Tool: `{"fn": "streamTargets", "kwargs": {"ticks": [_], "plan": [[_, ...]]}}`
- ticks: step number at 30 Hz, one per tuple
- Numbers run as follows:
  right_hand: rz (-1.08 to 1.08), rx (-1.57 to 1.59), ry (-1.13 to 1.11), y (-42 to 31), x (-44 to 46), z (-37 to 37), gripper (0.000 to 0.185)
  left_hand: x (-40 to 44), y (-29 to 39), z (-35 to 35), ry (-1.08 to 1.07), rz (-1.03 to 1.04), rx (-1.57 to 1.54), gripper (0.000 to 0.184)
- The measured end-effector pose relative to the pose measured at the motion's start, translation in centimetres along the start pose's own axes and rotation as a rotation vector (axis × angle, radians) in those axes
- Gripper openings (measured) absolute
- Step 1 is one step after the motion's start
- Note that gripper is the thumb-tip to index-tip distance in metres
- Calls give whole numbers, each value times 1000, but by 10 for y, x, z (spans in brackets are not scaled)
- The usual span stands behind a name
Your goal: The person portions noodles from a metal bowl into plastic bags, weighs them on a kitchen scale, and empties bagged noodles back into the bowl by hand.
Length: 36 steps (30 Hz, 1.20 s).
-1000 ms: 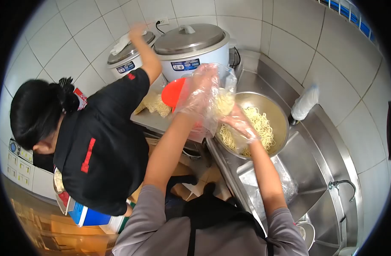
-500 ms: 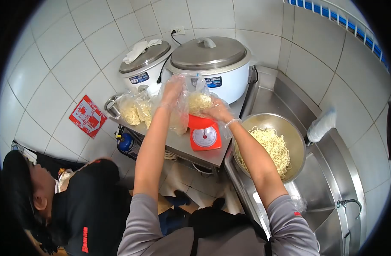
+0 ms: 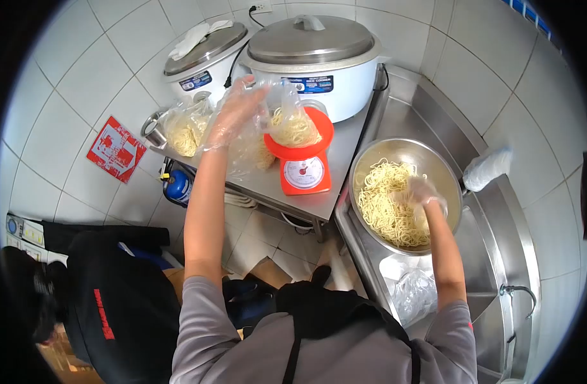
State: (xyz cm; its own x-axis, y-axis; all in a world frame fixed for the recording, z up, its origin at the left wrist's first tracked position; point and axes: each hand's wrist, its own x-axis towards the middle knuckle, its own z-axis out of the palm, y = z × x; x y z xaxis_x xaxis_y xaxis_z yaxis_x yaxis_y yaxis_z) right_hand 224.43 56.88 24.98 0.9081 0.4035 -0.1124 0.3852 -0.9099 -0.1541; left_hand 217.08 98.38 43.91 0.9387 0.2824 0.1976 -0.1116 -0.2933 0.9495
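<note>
Lengthwise, the noodle bag (image 3: 295, 130) points roughly upward.

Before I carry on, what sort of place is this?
Probably a commercial kitchen: a big white metal-lidded rice cooker, a red round-dialled scale, and a wide steel bowl of yellow noodles.

Scale (image 3: 304, 174) left of bowl (image 3: 429, 155)

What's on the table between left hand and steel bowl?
In the head view, the red scale stands between the left hand and the steel bowl, a bag of noodles on its pan.
</note>
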Motion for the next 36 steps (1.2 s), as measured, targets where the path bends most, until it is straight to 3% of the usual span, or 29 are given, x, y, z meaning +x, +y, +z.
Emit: {"fn": "streamTargets", "kwargs": {"ticks": [1, 4, 7, 10, 13, 17, 20, 24, 26, 28, 29, 31, 33, 36], "plan": [[152, -32, -149, -3, -20, 1, 49, 1, 1, -2, -45, 25, 15, 50], [83, -68, 102, 18, -32, 40, 38, 14, 2, 11, -23, 32, -154, 50], [6, -295, 37, 26, -23, 24, 24, 28, 3, 32, 89, 64, -295, 46], [55, 83, 295, 55, 2, 27, 16, 39, -1, 39, 123, 60, -361, 41], [182, 80, 207, 50, 4, -14, 23, 32, -4, 24, 14, 72, -295, 35], [-1, 119, 170, 29, -12, -63, 32, 24, 8, 6, -74, 74, -64, 38], [-99, 169, 186, -50, -5, -93, 43, 13, 20, 11, -78, 118, 77, 45], [-475, 345, 506, -151, 40, -92, 71, 10, 11, 21, 87, 294, -17, 62], [-417, 372, 348, -189, 60, -98, 79, 3, -11, 21, 284, 456, -79, 72], [-433, 485, 269, -207, 82, -91, 82, -7, -42, 27, 329, 350, -258, 82], [-461, 561, 246, -211, 91, -88, 82, 15, -103, 15, 277, 630, 234, 83], [-397, 690, 203, -214, 96, -89, 49, 21, -128, 11, 124, 708, 544, 82], [-408, 799, 30, -210, 120, -81, 53, 8, -121, 36, -59, 354, 163, 80], [-245, 765, -3, -216, 112, -97, 45, -13, -48, 48, -171, -8, -99, 80]]}}
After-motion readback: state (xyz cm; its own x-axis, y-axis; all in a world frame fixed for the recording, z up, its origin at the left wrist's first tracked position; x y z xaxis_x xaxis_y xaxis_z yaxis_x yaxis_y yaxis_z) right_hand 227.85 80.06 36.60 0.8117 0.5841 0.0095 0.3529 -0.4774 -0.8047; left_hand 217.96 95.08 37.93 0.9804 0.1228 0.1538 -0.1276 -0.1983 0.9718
